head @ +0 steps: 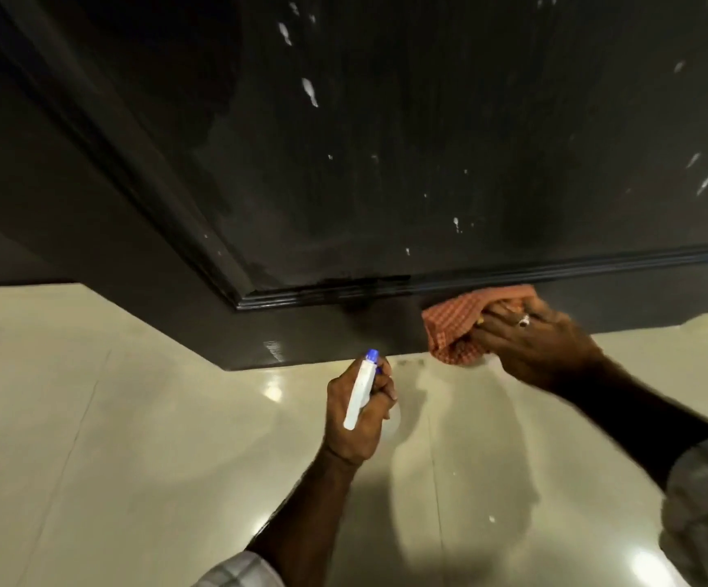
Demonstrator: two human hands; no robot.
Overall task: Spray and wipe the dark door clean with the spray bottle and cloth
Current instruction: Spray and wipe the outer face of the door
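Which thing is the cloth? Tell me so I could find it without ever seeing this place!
Start at the big dark door and go down to its bottom rail, just above the shiny cream floor. There the right hand presses the cloth against the door. It is orange-red and checked, soft and crumpled, unlike the hard white spray bottle with its blue tip in the left hand.

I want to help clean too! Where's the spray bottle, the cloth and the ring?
spray bottle [357, 396]: head view, on its white body.
cloth [458, 322]: head view, on the checked orange fabric left of the hand.
ring [524, 320]: head view, on its shiny top.
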